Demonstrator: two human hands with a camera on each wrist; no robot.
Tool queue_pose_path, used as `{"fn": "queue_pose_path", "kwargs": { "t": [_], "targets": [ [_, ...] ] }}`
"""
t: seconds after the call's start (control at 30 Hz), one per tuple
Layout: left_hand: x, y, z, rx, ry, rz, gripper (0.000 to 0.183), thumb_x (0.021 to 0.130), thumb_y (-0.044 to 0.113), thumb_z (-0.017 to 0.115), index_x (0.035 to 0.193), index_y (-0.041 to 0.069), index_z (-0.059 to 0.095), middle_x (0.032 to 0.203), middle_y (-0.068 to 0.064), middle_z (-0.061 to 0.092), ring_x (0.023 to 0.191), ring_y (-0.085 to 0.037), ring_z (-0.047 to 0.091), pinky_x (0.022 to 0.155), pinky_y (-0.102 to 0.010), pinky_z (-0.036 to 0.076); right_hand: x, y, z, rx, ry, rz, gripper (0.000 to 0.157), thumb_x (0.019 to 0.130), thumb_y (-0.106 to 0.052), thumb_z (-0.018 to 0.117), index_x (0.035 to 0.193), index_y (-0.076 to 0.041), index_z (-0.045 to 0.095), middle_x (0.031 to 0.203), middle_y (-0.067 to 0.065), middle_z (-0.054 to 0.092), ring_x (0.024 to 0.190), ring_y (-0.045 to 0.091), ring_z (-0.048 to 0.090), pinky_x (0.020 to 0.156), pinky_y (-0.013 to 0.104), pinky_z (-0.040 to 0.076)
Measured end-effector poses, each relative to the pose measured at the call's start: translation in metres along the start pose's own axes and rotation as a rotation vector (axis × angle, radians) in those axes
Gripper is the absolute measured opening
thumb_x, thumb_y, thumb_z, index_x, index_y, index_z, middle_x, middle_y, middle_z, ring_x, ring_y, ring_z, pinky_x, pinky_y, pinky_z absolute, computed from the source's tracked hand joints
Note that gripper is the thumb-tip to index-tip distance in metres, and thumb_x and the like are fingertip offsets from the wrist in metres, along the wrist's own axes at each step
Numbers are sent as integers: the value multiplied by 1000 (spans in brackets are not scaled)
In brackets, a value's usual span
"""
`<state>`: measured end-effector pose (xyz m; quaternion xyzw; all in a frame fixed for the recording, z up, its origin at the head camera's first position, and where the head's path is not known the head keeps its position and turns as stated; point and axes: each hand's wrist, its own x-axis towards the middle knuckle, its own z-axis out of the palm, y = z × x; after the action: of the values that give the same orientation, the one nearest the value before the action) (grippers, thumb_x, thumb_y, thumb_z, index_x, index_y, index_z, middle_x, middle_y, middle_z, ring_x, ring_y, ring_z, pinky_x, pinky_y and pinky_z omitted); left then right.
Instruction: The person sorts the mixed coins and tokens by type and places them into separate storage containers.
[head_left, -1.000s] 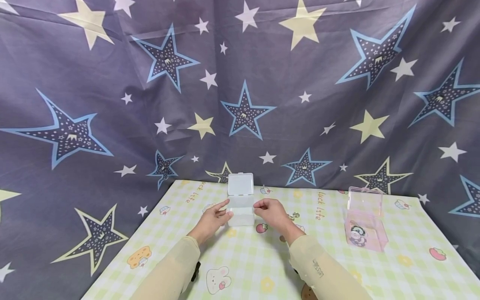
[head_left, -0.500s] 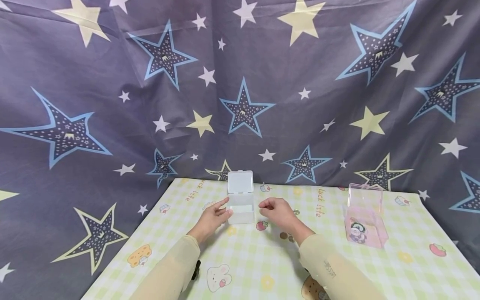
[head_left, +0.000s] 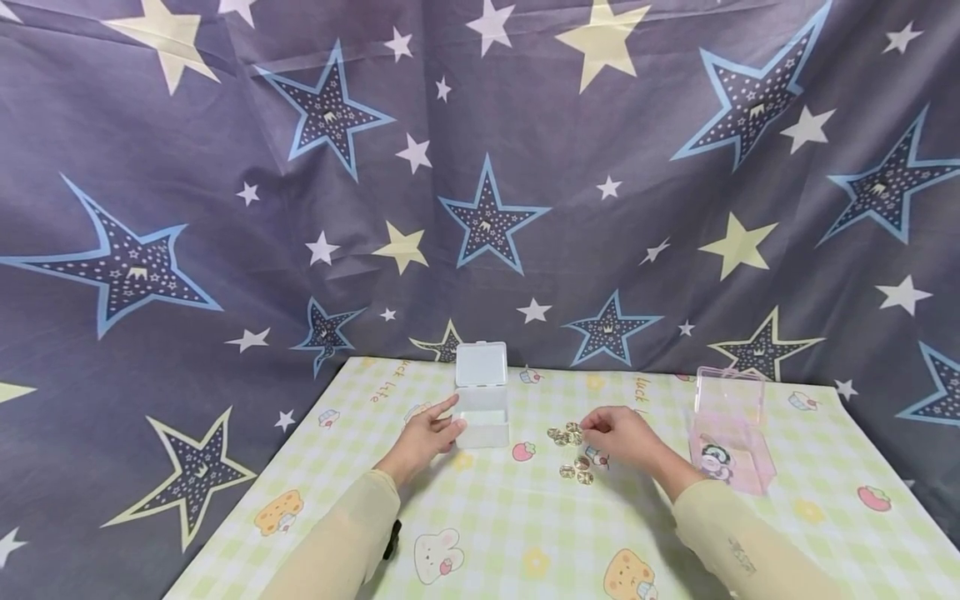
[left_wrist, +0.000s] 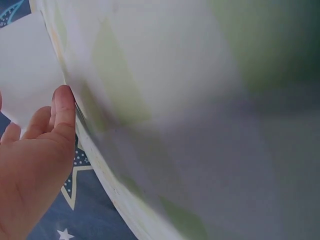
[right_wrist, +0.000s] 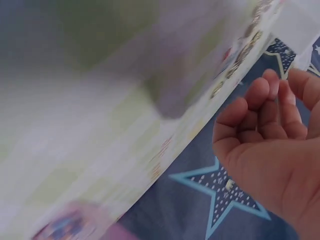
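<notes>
A small white box [head_left: 483, 435] stands on the table in the head view, its lid [head_left: 482, 364] raised at the back. My left hand [head_left: 422, 439] rests against the box's left side, thumb and forefinger extended along it; the left wrist view has the fingers [left_wrist: 64, 107] up against the white wall. My right hand [head_left: 624, 437] hovers at the right edge of a loose cluster of gold, coin-like discs [head_left: 567, 435]. Its fingers are loosely bent, and nothing shows between them in the right wrist view. Several more gold discs [head_left: 577, 472] lie nearer to me.
A clear pink box [head_left: 750, 467] with a raised lid and a panda picture on its front stands at the right, beyond my right forearm. The checked tablecloth [head_left: 495, 517] covers the table. Behind it hangs a dark star-patterned curtain [head_left: 570, 208].
My right hand has left the white box's right side and moved right to the gold discs, uncovering most of them. The left hand stays at the box.
</notes>
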<state>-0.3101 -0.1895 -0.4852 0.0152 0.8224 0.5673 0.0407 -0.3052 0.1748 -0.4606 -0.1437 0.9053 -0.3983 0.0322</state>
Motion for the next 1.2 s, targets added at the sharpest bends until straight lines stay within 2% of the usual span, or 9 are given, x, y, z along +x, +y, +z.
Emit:
{"fn": "queue_pose_path", "kwargs": {
  "t": [0.17,0.27,0.4,0.67,0.9,1.2],
  "targets": [
    [-1,-1,1,-9,0,-2,60,107,24,69,163,19,48,144,-24,67,134,-37,67,98,-41,64,-16,16,-6,-29,-104,-95,13,97,-12,76,108,-5,78,80,1,69,69,8,53,65,23,46],
    [-1,-2,1,-14,2,-3,61,106,25,70,163,20,48,144,-23,67,135,-37,66,98,-40,64,-22,23,-4,-40,-159,-140,15,96,-12,78,109,-6,77,81,-1,69,70,5,54,65,21,47],
    [-1,-3,1,-11,5,-1,61,106,26,70,163,19,48,144,-24,67,135,-37,66,98,-41,65,-23,27,0,-79,-163,-170,19,95,-14,79,113,-9,76,87,-4,72,75,3,57,70,22,50],
    [0,-4,1,-6,3,-3,62,106,27,71,163,19,48,144,-23,68,135,-37,66,97,-41,65,-18,19,5,-142,-160,-119,20,96,-21,80,114,-14,77,84,-5,67,73,8,54,69,26,45],
    [0,-2,2,-18,2,-1,61,106,27,70,163,21,48,145,-22,67,138,-37,64,98,-41,64,-14,10,11,-225,-133,-22,18,93,-23,83,110,-19,79,85,-7,68,75,11,54,72,32,46],
    [-1,-1,1,-13,5,-10,61,106,28,70,163,20,48,145,-22,67,137,-38,64,99,-42,64,-12,4,14,-218,-134,-22,10,91,-13,82,98,-16,76,82,-5,66,73,11,54,73,31,47]
  ]
}}
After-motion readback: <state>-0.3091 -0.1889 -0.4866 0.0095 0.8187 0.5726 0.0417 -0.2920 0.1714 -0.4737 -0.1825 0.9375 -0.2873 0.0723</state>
